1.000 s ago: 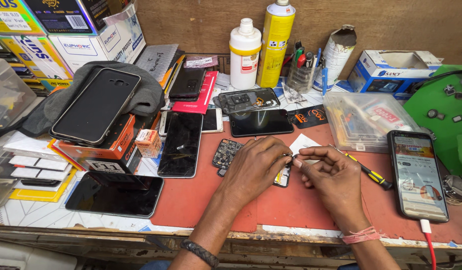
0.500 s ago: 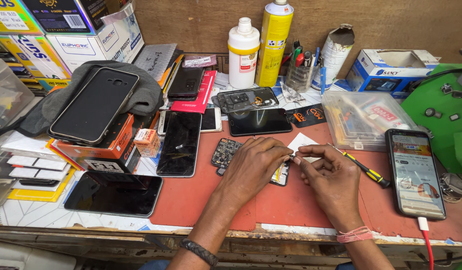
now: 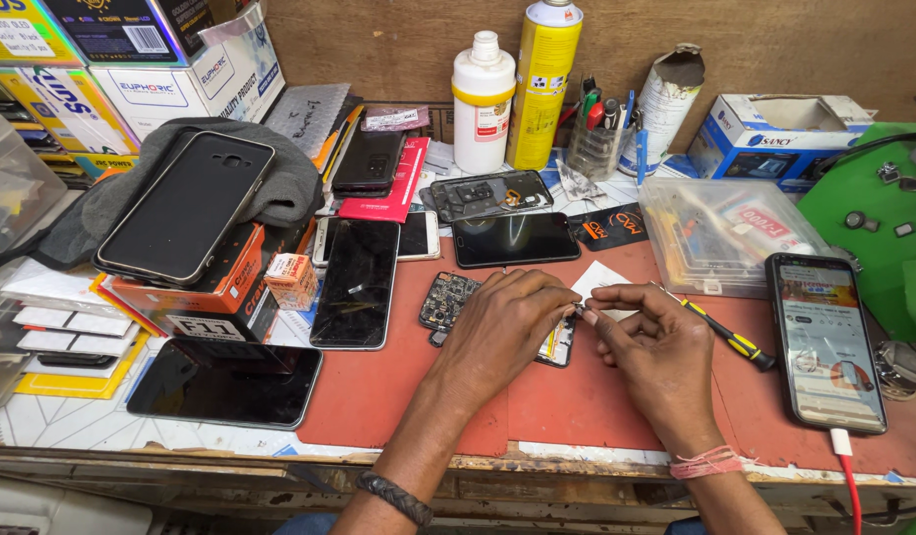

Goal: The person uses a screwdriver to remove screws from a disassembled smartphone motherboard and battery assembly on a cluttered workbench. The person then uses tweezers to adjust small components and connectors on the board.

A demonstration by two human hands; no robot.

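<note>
Circuit board (image 3: 446,300) under left hand (image 3: 502,332); right hand (image 3: 656,352) pinches (something tiny)

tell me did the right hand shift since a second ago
No. The right hand sits just left of the yellow-and-black screwdriver as before, fingertips meeting the left hand over the phone board.
</note>
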